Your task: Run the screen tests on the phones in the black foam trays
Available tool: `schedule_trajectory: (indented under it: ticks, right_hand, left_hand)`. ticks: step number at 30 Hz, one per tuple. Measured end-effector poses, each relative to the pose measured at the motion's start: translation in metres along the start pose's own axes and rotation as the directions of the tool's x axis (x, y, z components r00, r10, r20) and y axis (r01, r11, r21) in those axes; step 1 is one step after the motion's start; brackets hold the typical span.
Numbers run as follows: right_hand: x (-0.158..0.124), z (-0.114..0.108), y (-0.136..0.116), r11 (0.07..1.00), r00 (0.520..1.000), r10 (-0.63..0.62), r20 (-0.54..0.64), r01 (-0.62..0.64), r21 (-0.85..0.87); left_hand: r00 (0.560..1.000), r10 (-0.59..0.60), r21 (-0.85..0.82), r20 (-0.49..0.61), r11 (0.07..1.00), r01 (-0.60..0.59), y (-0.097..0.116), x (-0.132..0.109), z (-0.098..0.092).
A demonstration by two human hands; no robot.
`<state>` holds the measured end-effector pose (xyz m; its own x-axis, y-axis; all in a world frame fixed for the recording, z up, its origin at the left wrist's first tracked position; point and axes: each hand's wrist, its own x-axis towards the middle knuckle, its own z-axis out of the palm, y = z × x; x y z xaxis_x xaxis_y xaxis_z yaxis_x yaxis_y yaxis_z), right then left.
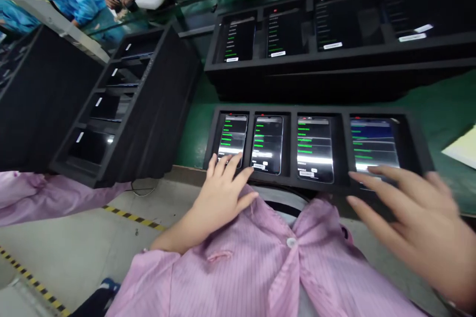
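Observation:
In front of me lies a black foam tray [290, 153] with smartphones in its slots, their screens lit with green text. My left hand [219, 193] has its fingers spread at the lower end of the leftmost smartphone [232, 133]; whether the fingertips touch the glass I cannot tell. Two more phones, the second smartphone [267, 141] and the third smartphone [315, 146], lie between my hands. Over the lower end of the rightmost smartphone [374, 141] is my right hand [412, 218], slightly blurred, fingers apart, holding nothing. It hides part of that phone and the tray corner.
Behind stands a stack of black trays [334, 67] with several phones. To the left, another tray stack [148, 109] holds phones with dark screens. Yellow paper [463, 146] lies at the right on the green table [197, 124]. People in blue work across the bench; a pink sleeve [67, 195] shows at left.

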<state>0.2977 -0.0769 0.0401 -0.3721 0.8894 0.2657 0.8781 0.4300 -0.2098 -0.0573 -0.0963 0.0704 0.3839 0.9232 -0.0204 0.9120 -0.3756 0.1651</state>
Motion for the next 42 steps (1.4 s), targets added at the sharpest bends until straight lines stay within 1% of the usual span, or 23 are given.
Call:
schedule_trajectory:
  ticks: [2, 3, 6, 8, 10, 13, 15, 17, 19, 21, 22, 23, 25, 27, 29, 32, 34, 37, 42]
  right_hand:
    - [0.001, 0.008, -0.014, 0.997, 0.997, -0.081, 0.001, 0.081, -0.011]
    - [0.0, 0.012, -0.019, 0.995, 0.995, -0.096, 0.002, 0.096, -0.02]
    - [-0.007, 0.023, -0.025, 0.997, 0.998, -0.057, 0.018, 0.058, -0.059]
    - [-0.009, 0.032, -0.023, 0.995, 0.999, -0.022, 0.041, 0.026, -0.092]
    - [-0.003, 0.041, -0.017, 0.994, 0.998, 0.01, 0.06, -0.003, -0.114]
    - [0.022, 0.052, -0.005, 0.985, 0.993, 0.103, 0.051, -0.094, -0.146]
    - [0.043, 0.051, 0.002, 0.971, 0.985, 0.17, -0.027, -0.172, -0.168]
    - [0.057, 0.042, 0.004, 0.967, 0.974, 0.178, -0.141, -0.2, -0.158]
    - [0.062, 0.03, 0.001, 0.98, 0.968, 0.121, -0.219, -0.152, -0.13]
    - [0.059, 0.021, -0.006, 0.992, 0.971, 0.049, -0.235, -0.074, -0.1]
    - [0.056, 0.02, -0.009, 0.995, 0.974, 0.023, -0.224, -0.043, -0.086]
    - [0.053, 0.021, -0.012, 0.997, 0.979, 0.009, -0.203, -0.024, -0.071]
    - [0.048, 0.028, -0.016, 0.999, 0.989, 0.004, -0.147, -0.011, -0.045]
    - [0.046, 0.04, -0.016, 0.999, 0.997, 0.024, -0.077, -0.025, -0.021]
    - [0.046, 0.053, -0.015, 0.999, 0.998, 0.052, -0.037, -0.052, 0.004]
    - [0.046, 0.065, -0.015, 0.996, 0.996, 0.081, -0.045, -0.079, 0.027]
    - [0.047, 0.068, -0.017, 0.995, 0.994, 0.091, -0.058, -0.089, 0.036]
    - [0.048, 0.069, -0.021, 0.993, 0.993, 0.111, -0.046, -0.108, 0.049]
    - [0.049, 0.066, -0.017, 0.995, 0.996, 0.093, 0.009, -0.093, 0.027]
  left_hand:
    - [1.0, 0.001, 0.01, 0.03, 1.0, -0.001, 0.006, 0.001, 0.007]
    - [0.999, -0.001, 0.011, 0.033, 1.0, 0.001, 0.008, 0.001, 0.012]
    - [0.999, -0.013, 0.004, 0.032, 1.0, 0.013, 0.007, 0.001, 0.024]
    - [0.999, -0.039, -0.003, 0.021, 0.999, 0.039, 0.003, 0.007, 0.034]
    - [0.997, -0.074, -0.011, -0.008, 0.997, 0.074, -0.004, 0.022, 0.044]
    - [0.987, -0.139, -0.024, -0.081, 0.99, 0.138, -0.019, 0.058, 0.054]
    - [0.964, -0.186, -0.038, -0.188, 0.983, 0.182, -0.027, 0.08, 0.051]
    - [0.922, -0.191, -0.056, -0.337, 0.981, 0.183, -0.031, 0.091, 0.039]
    - [0.871, -0.144, -0.067, -0.469, 0.99, 0.128, -0.031, 0.089, 0.023]
    - [0.838, -0.09, -0.072, -0.538, 0.996, 0.06, -0.028, 0.081, 0.01]
    - [0.832, -0.071, -0.076, -0.551, 0.996, 0.035, -0.026, 0.076, 0.007]
    - [0.833, -0.058, -0.08, -0.55, 0.997, 0.017, -0.024, 0.071, 0.005]
    - [0.852, -0.041, -0.086, -0.522, 0.996, -0.005, -0.022, 0.066, 0.01]
    - [0.877, -0.034, -0.091, -0.479, 0.996, -0.01, -0.021, 0.065, 0.021]
    - [0.893, -0.038, -0.096, -0.449, 0.995, -0.006, -0.021, 0.067, 0.037]
    - [0.91, -0.049, -0.095, -0.413, 0.995, 0.01, -0.022, 0.071, 0.058]
    - [0.926, -0.064, -0.086, -0.372, 0.996, 0.034, -0.022, 0.073, 0.066]
    - [0.942, -0.085, -0.062, -0.324, 0.996, 0.069, -0.021, 0.074, 0.07]
    - [0.955, -0.128, -0.057, -0.267, 0.991, 0.117, -0.021, 0.075, 0.065]
